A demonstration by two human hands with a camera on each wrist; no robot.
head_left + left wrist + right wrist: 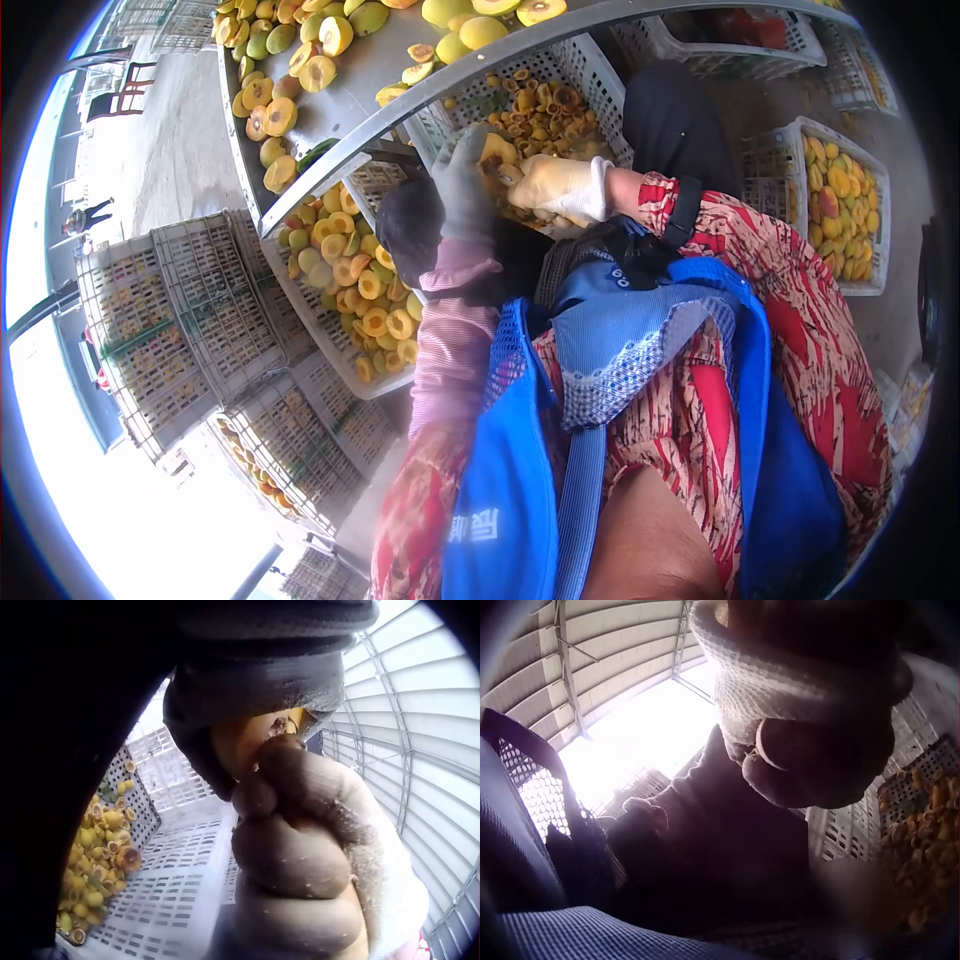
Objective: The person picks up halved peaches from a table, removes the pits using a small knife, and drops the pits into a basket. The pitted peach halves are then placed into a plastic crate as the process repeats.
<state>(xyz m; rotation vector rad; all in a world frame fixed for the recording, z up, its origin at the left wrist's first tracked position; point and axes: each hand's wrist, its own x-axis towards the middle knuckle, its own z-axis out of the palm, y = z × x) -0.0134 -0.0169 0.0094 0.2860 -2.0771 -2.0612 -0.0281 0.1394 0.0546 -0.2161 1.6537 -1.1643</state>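
A gloved left hand (463,185) grips a halved orange-yellow fruit (497,155) above a crate of fruit pieces. From the other side, the gloved right hand (562,188) meets the fruit with curled fingers. In the left wrist view, the left hand (255,686) wraps the fruit (244,742) from above, and the right hand (300,855) is curled below it, thumb and forefinger at a brown rough spot on the fruit. They pinch a small object, mostly hidden; what it is I cannot tell. In the right wrist view the right hand (802,712) is dark and close.
Under the hands stands a white crate (600,75) with small fruit pieces. A metal table (350,95) bearing halved fruit has its raised edge just beyond the hands. Crates of fruit stand at left (300,285) and right (795,190); stacked crates (190,300) stand farther left.
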